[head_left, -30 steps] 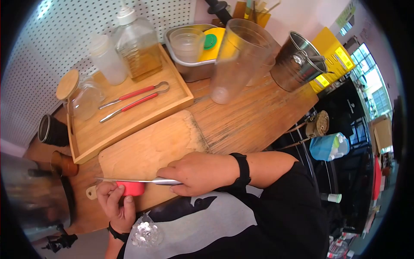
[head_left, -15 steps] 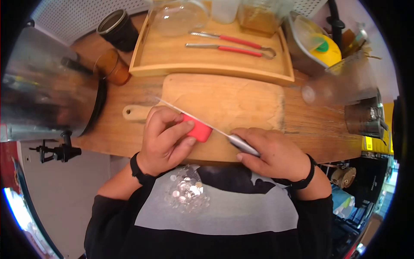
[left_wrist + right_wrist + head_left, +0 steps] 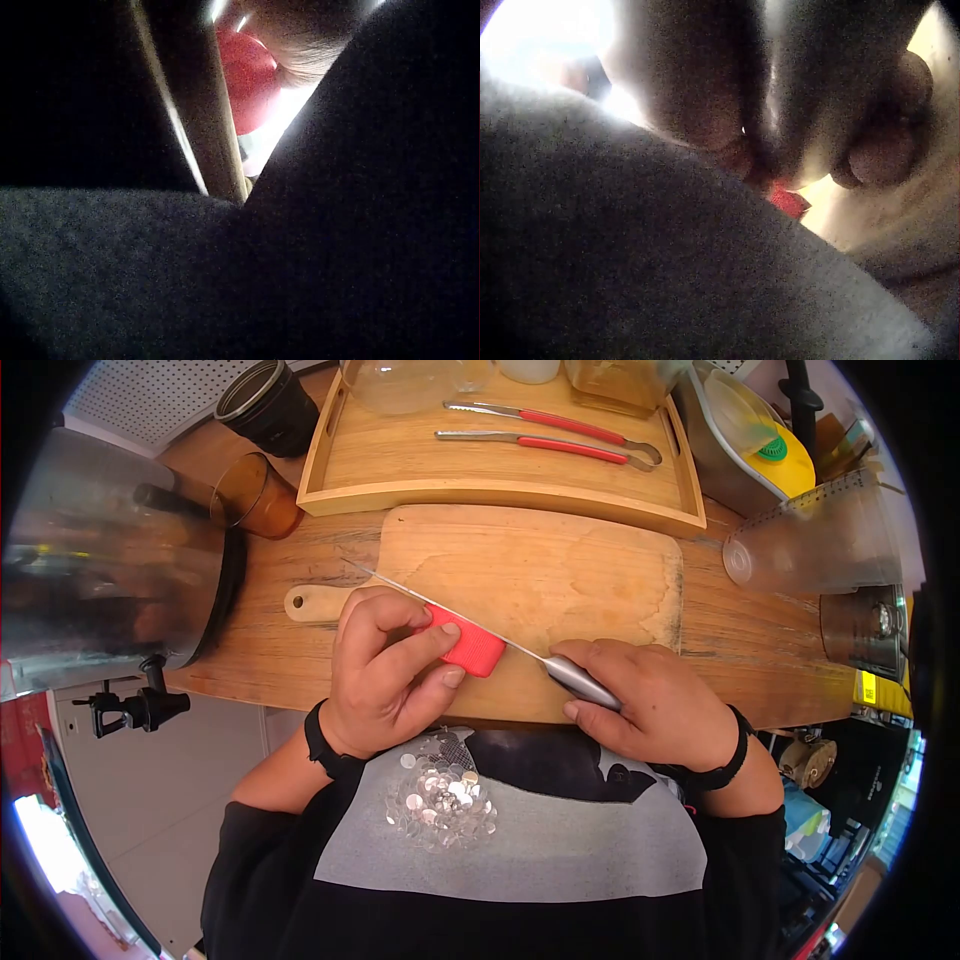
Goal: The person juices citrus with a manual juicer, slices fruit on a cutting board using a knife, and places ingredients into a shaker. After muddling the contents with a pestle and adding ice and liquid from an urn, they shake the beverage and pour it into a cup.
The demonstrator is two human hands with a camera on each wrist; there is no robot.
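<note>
While the knife (image 3: pixel 480 628) passes close by fingertips, a slip is our main worry

As we look down, the left hand (image 3: pixel 385 670) pinches the red block (image 3: pixel 474 650) between thumb and fingers, and the right hand (image 3: pixel 660 700) has its fingers curled round the knife's handle (image 3: pixel 583 685). The block is over the near part of the board (image 3: pixel 550 570), against the blade; we cannot tell whether it touches the wood, or whether the edge bites into it. Both wrist views are mostly dark and show us only a patch of red.

We judge the left fingers most at risk: the blade runs just beside them and its tip reaches past them. If the block turned in that small pinch, the edge could ride off and nick a fingertip. Too much push from the right hand, or a twist of the handle, could do the same. Because the board's handle (image 3: pixel 325 603) is near the tip, we think a long, low stroke might catch it. Should the board slide on the table (image 3: pixel 250 650), both hands could lose their line. The tray (image 3: pixel 500 500) with the tongs (image 3: pixel 575 428) lies beyond the board, and we see little danger there.
</note>
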